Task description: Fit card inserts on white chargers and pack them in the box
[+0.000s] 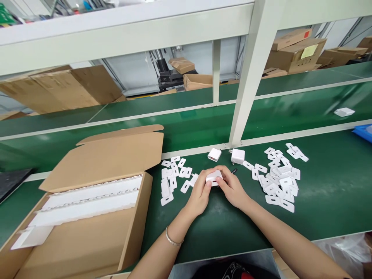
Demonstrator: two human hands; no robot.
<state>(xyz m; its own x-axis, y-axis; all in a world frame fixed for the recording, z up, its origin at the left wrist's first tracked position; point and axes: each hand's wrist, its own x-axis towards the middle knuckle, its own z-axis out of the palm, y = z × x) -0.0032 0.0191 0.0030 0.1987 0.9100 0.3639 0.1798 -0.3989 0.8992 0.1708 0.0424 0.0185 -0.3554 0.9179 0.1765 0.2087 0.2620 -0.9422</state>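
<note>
My left hand [200, 192] and my right hand [235, 188] meet over the green bench, both closed around one white charger block [214, 177]. Both thumbs press on its near face, where a dark port slot shows. Just beyond my hands lie a white charger with open ports [214, 155] and another white charger with metal prongs [238, 156]. Small flat white plates with slots [170, 178] are scattered left of my left hand. A larger heap of the same plates [280, 180] spreads to the right of my right hand.
At the left an open cardboard box [136, 224] holds rows of white packing [95, 199]. A pale metal post [247, 89] rises behind the chargers. One white piece [344, 112] rests on the ledge at right, near a blue tray [363, 133]. Cardboard cartons [293, 54] stand beyond.
</note>
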